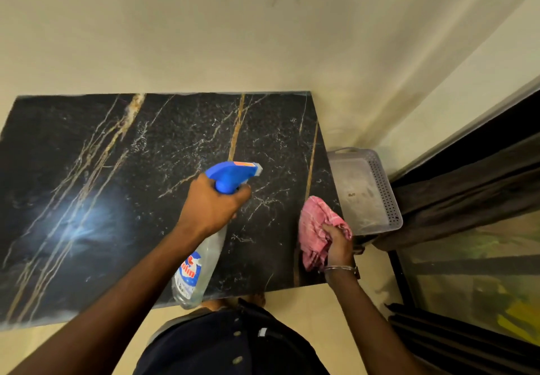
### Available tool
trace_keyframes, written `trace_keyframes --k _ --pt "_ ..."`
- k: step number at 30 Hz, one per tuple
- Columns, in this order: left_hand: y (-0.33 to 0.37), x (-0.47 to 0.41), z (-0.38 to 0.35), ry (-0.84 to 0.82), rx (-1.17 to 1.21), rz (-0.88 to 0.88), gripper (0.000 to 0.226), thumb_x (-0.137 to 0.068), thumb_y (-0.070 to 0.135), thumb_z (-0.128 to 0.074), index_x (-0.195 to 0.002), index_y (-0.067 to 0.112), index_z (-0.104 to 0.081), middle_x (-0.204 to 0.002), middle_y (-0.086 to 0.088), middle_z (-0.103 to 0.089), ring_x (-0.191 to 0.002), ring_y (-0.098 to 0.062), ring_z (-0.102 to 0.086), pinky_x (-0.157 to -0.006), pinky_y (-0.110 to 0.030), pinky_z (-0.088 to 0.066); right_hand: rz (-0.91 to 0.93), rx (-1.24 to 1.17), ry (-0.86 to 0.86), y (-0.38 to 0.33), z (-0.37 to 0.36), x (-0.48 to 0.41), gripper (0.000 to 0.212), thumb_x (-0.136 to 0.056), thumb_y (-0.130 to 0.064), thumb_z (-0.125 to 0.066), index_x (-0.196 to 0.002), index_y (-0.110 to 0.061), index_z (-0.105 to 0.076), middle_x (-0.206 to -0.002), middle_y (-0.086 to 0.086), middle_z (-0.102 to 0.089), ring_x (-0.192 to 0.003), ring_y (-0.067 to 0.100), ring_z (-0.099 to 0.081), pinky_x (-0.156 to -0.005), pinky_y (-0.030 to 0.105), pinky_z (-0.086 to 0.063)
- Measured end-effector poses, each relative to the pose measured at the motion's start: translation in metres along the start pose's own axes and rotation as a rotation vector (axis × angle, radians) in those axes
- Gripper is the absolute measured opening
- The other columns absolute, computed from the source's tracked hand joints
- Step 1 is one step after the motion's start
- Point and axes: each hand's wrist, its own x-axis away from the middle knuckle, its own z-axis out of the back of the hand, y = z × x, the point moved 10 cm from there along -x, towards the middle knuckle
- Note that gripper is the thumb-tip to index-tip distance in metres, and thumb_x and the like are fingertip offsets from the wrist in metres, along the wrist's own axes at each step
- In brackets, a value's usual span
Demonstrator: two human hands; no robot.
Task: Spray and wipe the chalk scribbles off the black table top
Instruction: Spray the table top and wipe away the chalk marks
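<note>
Left hand (210, 202) is wrapped round the neck of the bottle (198, 260), a finger tucked under the blue trigger, nozzle tipped out over the middle of the table (87, 146). That's a firing grip, body hanging back toward the near edge so the spray lands ahead of the hand. Right hand (339, 246) grips the pink cloth (314, 222), bunched up and parked at the table's right edge, out of the mist and, I'd say, ready to sweep in once the surface is wet. The black top fills the view, set against the wall. Fine white marks run across its centre, but whether they're chalk or the stone's own veins, I can't tell. A bright glare (87, 222) sits on the left half. A grey basket (385, 187) stands just beside the right edge, off the top and clear of the wiping.
</note>
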Motion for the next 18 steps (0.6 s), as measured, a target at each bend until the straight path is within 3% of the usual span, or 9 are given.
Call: trace_keyframes --k 2,4,10,14,18 --pt "0.000 0.000 -0.004 -0.044 -0.030 -0.007 0.010 -0.084 0.015 -0.071 -0.079 0.020 -0.063 -0.058 -0.010 -0.064 -0.048 -0.013 -0.059 -0.057 -0.032 -0.055 -0.190 -0.261 -0.059 0.001 -0.033 0.014 0.027 -0.088 -0.014 -0.055 -0.111 -0.010 -0.067 -0.108 0.013 -0.072 -0.100 0.033 -0.066 -0.093 0.046 -0.050" --pt "0.000 0.000 -0.008 -0.073 -0.042 -0.008 0.011 -0.078 0.023 -0.073 -0.080 0.026 -0.063 -0.063 -0.014 -0.066 -0.050 -0.015 -0.059 -0.059 -0.039 -0.056 -0.220 -0.377 -0.088 -0.009 -0.057 0.021 0.029 -0.086 -0.015 -0.055 -0.110 -0.007 -0.068 -0.103 0.013 -0.073 -0.097 0.034 -0.068 -0.090 0.047 -0.051" --pt "-0.007 -0.005 -0.005 -0.022 -0.147 0.043 0.043 -0.057 0.050 -0.060 -0.082 0.016 -0.068 -0.064 -0.013 -0.064 -0.049 -0.014 -0.054 -0.057 -0.040 -0.054 -0.218 -0.474 -0.117 -0.029 -0.085 0.021 0.030 -0.085 -0.017 -0.055 -0.109 -0.006 -0.069 -0.103 0.014 -0.073 -0.100 0.035 -0.067 -0.092 0.048 -0.051" --pt "-0.010 -0.008 -0.006 -0.031 -0.138 0.043 0.016 -0.070 0.036 -0.070 -0.078 0.023 -0.065 -0.058 -0.006 -0.060 -0.049 -0.013 -0.053 -0.055 -0.034 -0.048 -0.213 -0.523 -0.122 -0.033 -0.081 0.013 0.034 -0.083 -0.019 -0.056 -0.113 -0.006 -0.068 -0.109 0.015 -0.072 -0.103 0.036 -0.066 -0.093 0.049 -0.050" --pt "-0.015 -0.005 -0.010 -0.035 -0.159 0.047 0.041 -0.057 0.054 -0.058 -0.080 0.020 -0.065 -0.061 -0.010 -0.062 -0.055 -0.027 -0.062 -0.059 -0.042 -0.056 -0.203 -0.529 -0.097 -0.028 -0.069 0.005 0.041 -0.082 -0.020 -0.057 -0.119 -0.006 -0.066 -0.114 0.015 -0.070 -0.106 0.036 -0.065 -0.094 0.049 -0.050"
